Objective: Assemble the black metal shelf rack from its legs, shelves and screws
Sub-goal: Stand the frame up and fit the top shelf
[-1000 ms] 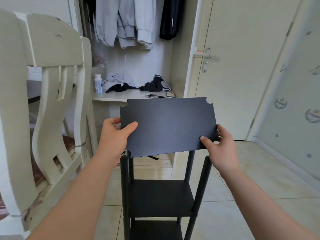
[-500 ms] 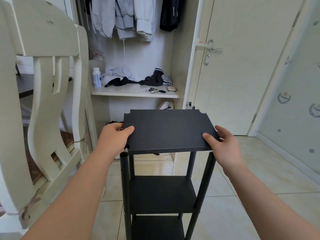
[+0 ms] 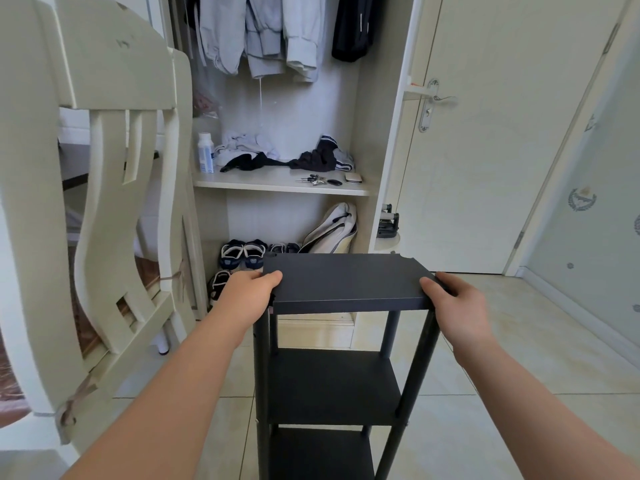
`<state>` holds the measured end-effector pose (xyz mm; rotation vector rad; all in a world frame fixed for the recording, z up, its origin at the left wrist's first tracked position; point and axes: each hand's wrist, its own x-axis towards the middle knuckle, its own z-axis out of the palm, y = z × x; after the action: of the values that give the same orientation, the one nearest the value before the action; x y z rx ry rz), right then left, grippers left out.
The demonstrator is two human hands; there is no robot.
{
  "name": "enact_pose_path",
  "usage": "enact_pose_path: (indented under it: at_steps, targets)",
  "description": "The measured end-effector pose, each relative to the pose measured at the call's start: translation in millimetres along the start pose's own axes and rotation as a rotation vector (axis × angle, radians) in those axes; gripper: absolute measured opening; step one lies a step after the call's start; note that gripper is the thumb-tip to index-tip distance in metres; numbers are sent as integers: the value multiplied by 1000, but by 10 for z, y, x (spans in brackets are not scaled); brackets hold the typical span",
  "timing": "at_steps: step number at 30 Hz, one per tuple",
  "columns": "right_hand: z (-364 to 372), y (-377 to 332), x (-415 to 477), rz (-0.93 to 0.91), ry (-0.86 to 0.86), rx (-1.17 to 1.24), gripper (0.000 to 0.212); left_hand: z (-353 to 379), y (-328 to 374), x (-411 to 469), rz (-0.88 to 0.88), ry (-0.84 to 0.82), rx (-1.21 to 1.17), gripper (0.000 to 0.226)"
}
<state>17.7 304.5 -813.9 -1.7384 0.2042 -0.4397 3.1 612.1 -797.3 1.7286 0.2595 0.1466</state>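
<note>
got the top shelf (image 3: 346, 280) sitting flat on the rack's four legs (image 3: 262, 341), my left hand (image 3: 247, 292) gripping its left edge, right hand (image 3: 457, 303) gripping the right edge, open wardrobe (image 3: 280, 185) just behind

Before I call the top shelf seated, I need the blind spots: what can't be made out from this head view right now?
- Head view: whether the top shelf sits on the legs. Its front lip, the left hand and the right hand cover the joints.
- Head view: the legs' lower ends and part of the lowest shelf, cut off by the bottom edge.
- Head view: screws, too small or hidden; none shows.
</note>
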Motion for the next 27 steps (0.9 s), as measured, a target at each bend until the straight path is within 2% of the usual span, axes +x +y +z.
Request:
enact_pose_path:
  at_steps: [9, 11, 14, 20, 27]
  targets:
    - [-17, 37, 2, 5, -32, 15, 23, 17, -34, 5, -34, -30, -59, 18]
    - [0, 21, -10, 15, -41, 6, 40, 18, -34, 13, -52, -37, -77, 19]
    - [12, 15, -1, 23, -30, 19, 52, 35, -44, 38, -68, -31, -101, 19]
    - [28, 26, 4, 40, -27, 29, 56, 55, -50, 88, -99, -17, -186, 15]
    - [67, 7, -1, 57, 10, 53, 49, 50, -99, 80, -187, -21, -263, 14]
